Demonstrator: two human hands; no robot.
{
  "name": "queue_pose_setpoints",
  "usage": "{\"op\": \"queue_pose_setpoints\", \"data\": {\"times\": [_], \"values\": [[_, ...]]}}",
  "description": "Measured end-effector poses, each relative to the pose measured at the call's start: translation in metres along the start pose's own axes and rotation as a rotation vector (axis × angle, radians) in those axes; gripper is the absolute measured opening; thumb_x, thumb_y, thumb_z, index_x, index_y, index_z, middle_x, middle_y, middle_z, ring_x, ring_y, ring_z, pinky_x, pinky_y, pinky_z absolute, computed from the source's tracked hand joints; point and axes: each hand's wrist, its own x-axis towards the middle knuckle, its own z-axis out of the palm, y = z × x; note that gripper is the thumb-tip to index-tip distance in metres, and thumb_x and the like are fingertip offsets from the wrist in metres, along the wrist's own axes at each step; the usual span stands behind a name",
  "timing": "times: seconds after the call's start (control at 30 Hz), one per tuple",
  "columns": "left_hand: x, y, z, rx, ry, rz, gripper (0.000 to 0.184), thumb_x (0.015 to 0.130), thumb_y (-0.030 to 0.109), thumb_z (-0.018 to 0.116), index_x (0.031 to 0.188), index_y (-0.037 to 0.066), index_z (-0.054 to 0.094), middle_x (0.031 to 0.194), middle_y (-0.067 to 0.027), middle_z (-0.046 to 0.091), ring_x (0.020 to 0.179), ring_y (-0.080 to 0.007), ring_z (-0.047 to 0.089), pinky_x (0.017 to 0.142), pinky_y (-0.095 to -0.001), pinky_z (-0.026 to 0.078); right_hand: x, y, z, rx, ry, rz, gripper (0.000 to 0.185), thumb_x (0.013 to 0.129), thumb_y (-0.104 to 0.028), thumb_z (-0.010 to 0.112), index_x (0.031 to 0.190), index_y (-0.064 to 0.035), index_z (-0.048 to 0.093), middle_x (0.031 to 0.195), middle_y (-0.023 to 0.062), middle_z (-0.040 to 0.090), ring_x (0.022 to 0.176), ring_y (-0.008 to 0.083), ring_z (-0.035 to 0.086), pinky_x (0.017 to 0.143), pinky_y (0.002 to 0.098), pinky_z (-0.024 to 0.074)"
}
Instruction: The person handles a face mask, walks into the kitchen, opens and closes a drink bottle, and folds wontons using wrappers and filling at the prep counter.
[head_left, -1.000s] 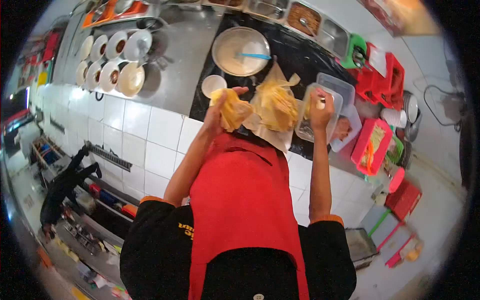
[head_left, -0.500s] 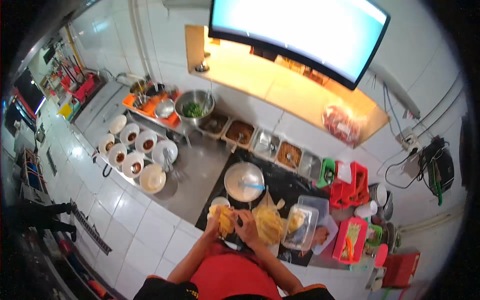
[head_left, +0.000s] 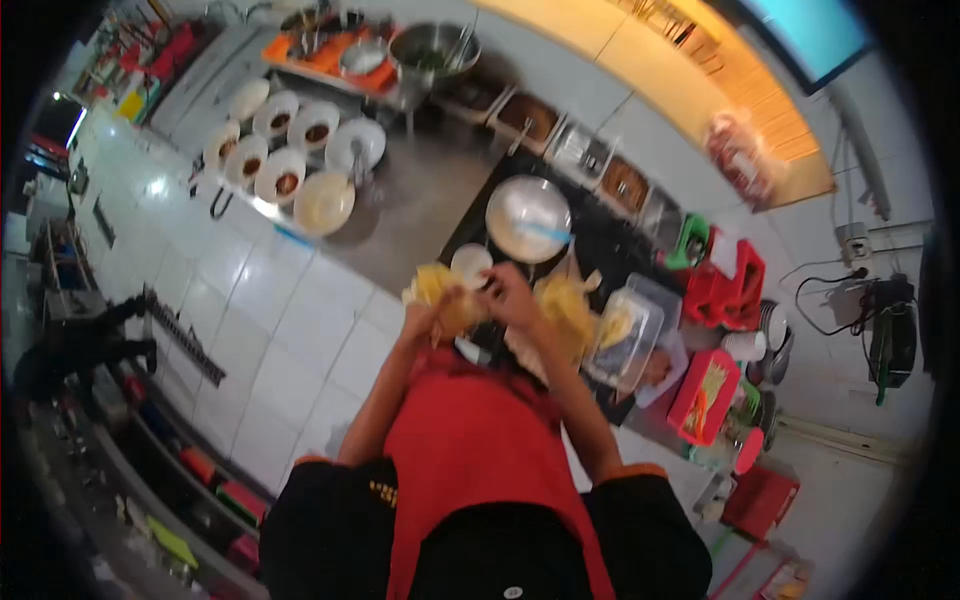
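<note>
My left hand (head_left: 422,322) is closed around thin yellow sheets that look like wonton wrappers (head_left: 434,284). Close beside it, my right hand (head_left: 512,298) has its fingers bent together; blur hides whatever is between them. A small white cup (head_left: 471,261) stands just beyond both hands. Farther back is a large metal bowl (head_left: 515,198) of pale mixture, with a blue-handled spatula (head_left: 543,233) in it. To the right of my right hand lies a pile of yellow wrappers (head_left: 566,305), and past that a clear plastic container (head_left: 640,352) with a yellow portion inside.
Several white bowls (head_left: 325,203), some with dark sauce, line the left counter. Metal food trays (head_left: 578,155) run along the wall. Red baskets (head_left: 740,292) and a pink tray (head_left: 690,420) of shredded food are at the right. An orange board (head_left: 300,67) holds pots at the back left.
The view has tipped downward, so the counter sits higher in the picture and more of the red apron shows. My left hand still holds the yellow wrappers, with my right hand close by.
</note>
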Motion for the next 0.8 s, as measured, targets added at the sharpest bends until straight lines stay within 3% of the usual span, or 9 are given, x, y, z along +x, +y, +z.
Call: {"op": "queue_pose_setpoints", "data": {"times": [0.03,0.07,0.1,0.13,0.23,0.33,0.43,0.6,0.8], "values": [[-0.038,0.044,0.012,-0.325,-0.032,-0.058,0.048,0.092,0.032,0.082,0.127,0.007,0.063,0.115,-0.0084,0.071,0.1,-0.0202,0.07,0.085,-0.0374,0.061,-0.002,0.03,0.007,-0.034,0.083,-0.034,0.043,0.088,-0.025,0.083,0.119,-0.001,0.067,0.112,0.0102,0.058,0.078,0.0152,0.064,0.074,0.0314,0.0555],[-0.033,0.035,0.004,-0.316,0.038,0.103,0.047,0.093,0.031,0.081,0.127,0.006,0.062,0.114,-0.0088,0.071,0.099,-0.0217,0.071,0.081,-0.0372,0.063,-0.003,0.021,0.0,-0.246,0.01,0.084,0.047,0.085,-0.03,0.085,0.121,-0.0037,0.069,0.122,0.0169,0.056,0.096,0.0267,0.064,0.081,0.0373,0.0561],[-0.039,0.038,-0.003,-0.246,0.127,0.137,0.047,0.093,0.03,0.08,0.128,0.005,0.061,0.115,-0.0093,0.071,0.099,-0.0231,0.072,0.074,-0.0364,0.065,-0.007,0.029,-0.001,-0.549,-0.002,-0.038,0.053,0.084,-0.037,0.083,0.125,-0.0057,0.068,0.127,0.0202,0.055,0.115,0.0372,0.057,0.099,0.0444,0.0505],[-0.033,0.027,-0.015,-0.211,0.189,0.137,0.047,0.093,0.029,0.08,0.128,0.004,0.061,0.115,-0.0096,0.071,0.099,-0.0231,0.073,0.074,-0.0354,0.065,-0.01,0.013,0.003,-0.652,-0.002,0.025,0.057,0.085,-0.041,0.081,0.129,-0.0068,0.068,0.137,0.0243,0.049,0.123,0.0432,0.051,0.107,0.0473,0.0443],[-0.042,0.035,-0.026,-0.242,0.216,0.017,0.042,0.093,0.026,0.08,0.124,0.001,0.065,0.113,-0.0098,0.073,0.092,-0.0206,0.074,0.074,-0.0338,0.062,-0.014,0.026,0.018,-0.784,-0.027,0.041,0.056,0.089,-0.048,0.075,0.133,-0.0147,0.067,0.151,0.0296,0.038,0.132,0.0488,0.043,0.108,0.0547,0.042],[-0.041,0.033,-0.026,-0.175,0.152,0.054,0.048,0.092,0.028,0.081,0.128,0.002,0.061,0.114,-0.0092,0.071,0.095,-0.0205,0.074,0.082,-0.0326,0.062,-0.011,0.037,0.028,-0.759,-0.041,0.046,0.054,0.089,-0.05,0.073,0.131,-0.0164,0.068,0.153,0.0294,0.037,0.135,0.0496,0.039,0.11,0.0565,0.0394],[-0.036,0.028,-0.018,-0.18,0.082,0.145,0.048,0.091,0.027,0.082,0.127,0.001,0.062,0.113,-0.0087,0.072,0.094,-0.0202,0.074,0.079,-0.0326,0.063,-0.007,0.047,0.036,-0.721,-0.039,0.088,0.049,0.089,-0.048,0.074,0.127,-0.0172,0.069,0.155,0.0303,0.035,0.135,0.0512,0.04,0.112,0.0567,0.0379],[-0.037,0.041,0.002,-0.105,0.101,0.05,0.049,0.09,0.026,0.084,0.127,0.002,0.063,0.113,-0.0083,0.073,0.096,-0.0187,0.074,0.079,-0.0318,0.062,0.001,0.068,0.029,-0.537,-0.028,0.113,0.042,0.091,-0.045,0.076,0.124,-0.0192,0.07,0.155,0.0301,0.035,0.136,0.0498,0.041,0.114,0.055,0.0356],[-0.041,0.049,0.022,-0.179,0.005,0.079,0.049,0.089,0.026,0.084,0.127,0.002,0.064,0.115,-0.0075,0.073,0.097,-0.018,0.073,0.08,-0.0308,0.06,-0.011,-0.025,-0.002,-0.102,0.063,-0.001,0.04,0.093,-0.037,0.076,0.13,-0.0222,0.069,0.156,0.0247,0.035,0.142,0.0438,0.037,0.117,0.0523,0.0345]]}}
